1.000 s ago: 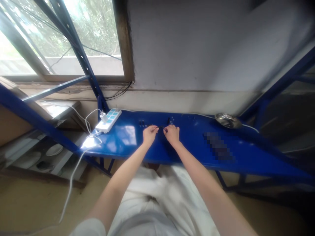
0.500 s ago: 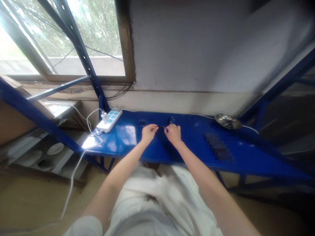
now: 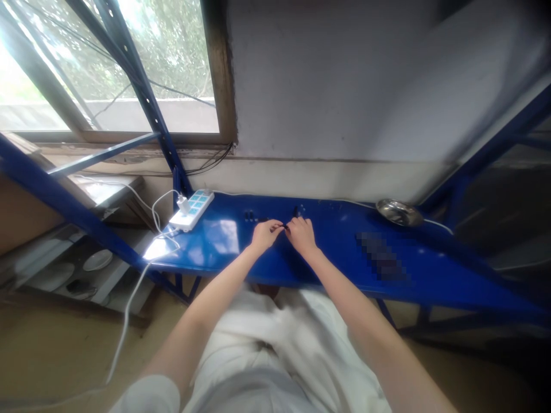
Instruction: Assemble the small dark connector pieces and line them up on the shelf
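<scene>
Hands (image 3: 302,234), fingers nearly closed, pinch a small dark piece (image 3: 284,227) above blue table (image 3: 336,252).

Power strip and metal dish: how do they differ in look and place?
The power strip is long and white with blue socket faces; the metal dish is rounded and shiny. The power strip sits to the left, the metal dish to the right. Both rest on the blue table.
</scene>
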Action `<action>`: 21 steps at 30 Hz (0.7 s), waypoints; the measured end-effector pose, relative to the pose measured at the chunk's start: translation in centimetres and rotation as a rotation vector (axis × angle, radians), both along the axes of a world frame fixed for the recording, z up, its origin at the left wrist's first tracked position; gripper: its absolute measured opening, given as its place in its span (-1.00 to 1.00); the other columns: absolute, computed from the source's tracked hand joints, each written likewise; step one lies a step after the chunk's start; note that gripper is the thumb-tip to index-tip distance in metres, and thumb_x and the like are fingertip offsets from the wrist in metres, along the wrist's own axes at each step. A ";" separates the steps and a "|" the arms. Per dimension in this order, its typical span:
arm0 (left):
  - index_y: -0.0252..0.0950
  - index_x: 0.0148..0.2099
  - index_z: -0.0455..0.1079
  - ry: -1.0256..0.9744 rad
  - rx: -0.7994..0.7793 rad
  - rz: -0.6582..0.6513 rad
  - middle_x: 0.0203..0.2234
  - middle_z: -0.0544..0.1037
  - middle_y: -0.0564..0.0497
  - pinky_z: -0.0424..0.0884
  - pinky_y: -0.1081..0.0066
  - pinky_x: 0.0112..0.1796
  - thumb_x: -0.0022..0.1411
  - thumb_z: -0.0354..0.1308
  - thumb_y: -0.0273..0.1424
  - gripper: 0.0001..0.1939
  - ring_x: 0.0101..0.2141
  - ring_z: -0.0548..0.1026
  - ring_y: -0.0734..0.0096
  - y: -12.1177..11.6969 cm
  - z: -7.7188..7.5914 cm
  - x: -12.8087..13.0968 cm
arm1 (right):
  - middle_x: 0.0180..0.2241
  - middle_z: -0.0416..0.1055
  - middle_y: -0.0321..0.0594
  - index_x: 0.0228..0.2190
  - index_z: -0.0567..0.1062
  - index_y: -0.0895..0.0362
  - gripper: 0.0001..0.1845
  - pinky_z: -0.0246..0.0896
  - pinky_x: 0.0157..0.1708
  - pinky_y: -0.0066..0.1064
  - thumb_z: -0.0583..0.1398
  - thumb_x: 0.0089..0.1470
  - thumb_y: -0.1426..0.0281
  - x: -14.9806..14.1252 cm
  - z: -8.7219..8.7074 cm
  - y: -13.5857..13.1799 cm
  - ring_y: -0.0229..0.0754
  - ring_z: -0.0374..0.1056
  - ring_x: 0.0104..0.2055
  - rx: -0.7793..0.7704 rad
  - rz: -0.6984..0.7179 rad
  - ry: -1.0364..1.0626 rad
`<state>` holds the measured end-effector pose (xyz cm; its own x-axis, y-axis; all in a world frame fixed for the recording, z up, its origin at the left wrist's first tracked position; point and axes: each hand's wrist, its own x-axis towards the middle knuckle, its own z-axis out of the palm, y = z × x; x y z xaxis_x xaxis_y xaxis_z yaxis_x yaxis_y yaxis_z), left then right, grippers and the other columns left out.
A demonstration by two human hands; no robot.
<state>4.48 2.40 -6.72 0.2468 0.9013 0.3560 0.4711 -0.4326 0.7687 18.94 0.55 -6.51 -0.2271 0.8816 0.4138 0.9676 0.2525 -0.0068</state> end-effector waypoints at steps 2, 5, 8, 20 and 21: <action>-0.26 -0.25 0.48 -0.010 -0.006 0.003 -0.38 0.56 -0.02 0.39 0.42 -0.26 0.08 0.15 -0.37 -0.83 -0.36 0.49 0.40 -0.1 -0.7 0.1 | -0.34 0.40 -0.04 -0.42 0.49 0.21 -0.76 -0.04 -0.26 -0.25 0.03 0.08 0.47 -0.1 -0.3 -0.1 -0.06 0.21 -0.25 -0.018 -0.012 0.030; -0.27 -0.20 0.45 -0.091 -0.025 0.011 -0.36 0.56 -0.02 0.38 0.43 -0.25 0.10 0.13 -0.38 -0.80 -0.36 0.49 0.43 -0.2 -1.8 0.1 | -0.33 0.40 -0.07 -0.42 0.48 0.20 -0.80 0.00 -0.27 -0.26 0.05 0.07 0.47 -0.3 -0.7 0.0 -0.07 0.24 -0.24 -0.051 -0.022 0.088; -0.27 -0.08 0.39 -0.223 -0.041 0.082 -0.34 0.54 -0.03 0.37 0.42 -0.23 0.15 0.07 -0.33 -0.72 -0.35 0.48 0.45 -0.3 -2.9 -0.2 | -0.35 0.41 -0.12 -0.44 0.47 0.18 -0.85 0.08 -0.29 -0.30 0.10 0.04 0.42 -0.4 -1.0 1.0 -0.11 0.28 -0.27 -0.100 -0.053 0.257; -0.32 -0.31 0.40 -0.305 -0.119 0.258 -0.54 0.50 0.03 0.34 0.46 -0.34 0.21 -0.08 -0.30 -0.73 -0.48 0.44 0.48 -1.4 -3.7 -1.0 | -0.37 0.48 -0.13 -0.41 0.50 0.21 -0.80 0.22 -0.29 -0.40 0.18 -0.08 0.34 -3.4 -3.1 6.6 -0.17 0.38 -0.32 -0.182 -0.242 0.898; -0.32 -0.31 0.40 -0.301 -0.118 0.259 -0.55 0.49 0.03 0.34 0.45 -0.34 0.20 -0.08 -0.30 -0.73 -0.49 0.44 0.48 -1.4 -3.7 -1.0 | -0.37 0.48 -0.14 -0.40 0.50 0.21 -0.80 0.22 -0.29 -0.40 0.17 -0.07 0.34 -3.7 -3.3 6.9 -0.17 0.38 -0.32 -0.187 -0.257 0.870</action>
